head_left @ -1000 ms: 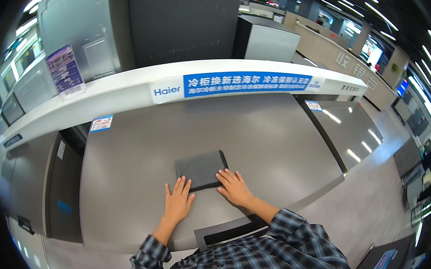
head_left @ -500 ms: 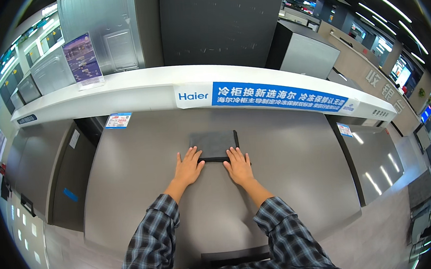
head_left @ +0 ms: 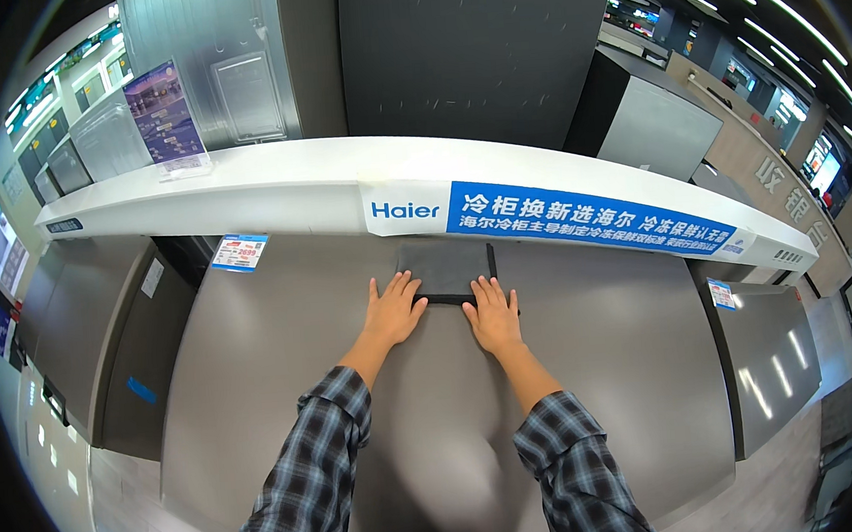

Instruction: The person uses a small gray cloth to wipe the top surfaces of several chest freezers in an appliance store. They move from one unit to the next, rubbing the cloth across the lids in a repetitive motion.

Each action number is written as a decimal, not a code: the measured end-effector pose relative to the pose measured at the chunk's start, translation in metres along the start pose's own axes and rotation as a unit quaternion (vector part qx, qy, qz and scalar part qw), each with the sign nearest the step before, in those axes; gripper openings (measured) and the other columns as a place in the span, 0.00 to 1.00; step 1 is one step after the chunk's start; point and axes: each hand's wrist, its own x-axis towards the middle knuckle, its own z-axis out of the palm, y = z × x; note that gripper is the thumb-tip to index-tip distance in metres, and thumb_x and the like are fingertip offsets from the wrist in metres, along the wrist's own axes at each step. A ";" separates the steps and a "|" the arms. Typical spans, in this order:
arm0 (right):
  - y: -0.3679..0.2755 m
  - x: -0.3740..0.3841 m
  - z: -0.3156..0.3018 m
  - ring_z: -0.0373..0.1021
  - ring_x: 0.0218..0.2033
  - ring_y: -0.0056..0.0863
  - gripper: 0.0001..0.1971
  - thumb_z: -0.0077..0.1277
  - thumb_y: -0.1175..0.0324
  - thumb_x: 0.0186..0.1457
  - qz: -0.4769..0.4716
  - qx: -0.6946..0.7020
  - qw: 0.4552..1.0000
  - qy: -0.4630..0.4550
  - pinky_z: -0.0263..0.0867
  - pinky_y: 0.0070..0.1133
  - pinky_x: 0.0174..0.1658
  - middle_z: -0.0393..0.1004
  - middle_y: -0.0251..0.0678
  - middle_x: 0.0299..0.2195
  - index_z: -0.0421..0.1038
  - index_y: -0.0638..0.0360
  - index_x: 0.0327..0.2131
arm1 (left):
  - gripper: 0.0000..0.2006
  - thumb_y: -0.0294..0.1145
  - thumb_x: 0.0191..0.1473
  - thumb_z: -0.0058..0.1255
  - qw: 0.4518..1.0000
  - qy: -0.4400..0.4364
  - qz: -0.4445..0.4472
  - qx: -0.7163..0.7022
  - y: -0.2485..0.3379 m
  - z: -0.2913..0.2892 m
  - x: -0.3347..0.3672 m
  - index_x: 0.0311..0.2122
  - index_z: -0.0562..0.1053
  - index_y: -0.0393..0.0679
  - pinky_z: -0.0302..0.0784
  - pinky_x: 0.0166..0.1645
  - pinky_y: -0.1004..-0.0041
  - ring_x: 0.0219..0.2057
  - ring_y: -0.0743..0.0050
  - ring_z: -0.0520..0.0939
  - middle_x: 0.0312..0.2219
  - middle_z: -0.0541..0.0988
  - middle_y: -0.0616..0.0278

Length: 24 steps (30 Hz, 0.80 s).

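A folded dark grey cloth [head_left: 446, 265] with black edging lies flat on the grey lid [head_left: 610, 352] of a chest freezer, close to its far edge. My left hand [head_left: 393, 313] rests palm down at the cloth's near left corner, its fingertips on the fabric. At the near right corner my right hand [head_left: 494, 318] lies the same way. Both hands have their fingers apart and outstretched, pressing from above rather than gripping. Parts of the cloth's near corners are hidden under my fingers.
A white rail [head_left: 283, 192] with a blue printed strip [head_left: 590, 215] crosses just beyond the lid. Price tags [head_left: 239, 252] [head_left: 721, 294] stand near the far corners. Dark appliances flank the freezer, the left one [head_left: 131, 356] close by. A purple sign [head_left: 162, 111] stands on the rail.
Both hands and the cloth have slid away from me across the lid, nearer the white rail. The view has shifted forward with my arms reaching farther.
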 end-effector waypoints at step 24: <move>-0.040 0.038 0.012 0.42 0.71 0.35 0.30 0.32 0.47 0.68 0.019 0.023 0.999 -0.028 0.36 0.46 0.70 0.51 0.36 0.69 0.55 0.54 0.66 | 0.26 0.50 0.66 0.34 0.999 0.014 0.007 0.039 -0.049 -0.009 0.015 0.63 0.64 0.48 0.38 0.71 0.44 0.69 0.67 0.56 0.66 0.60 0.60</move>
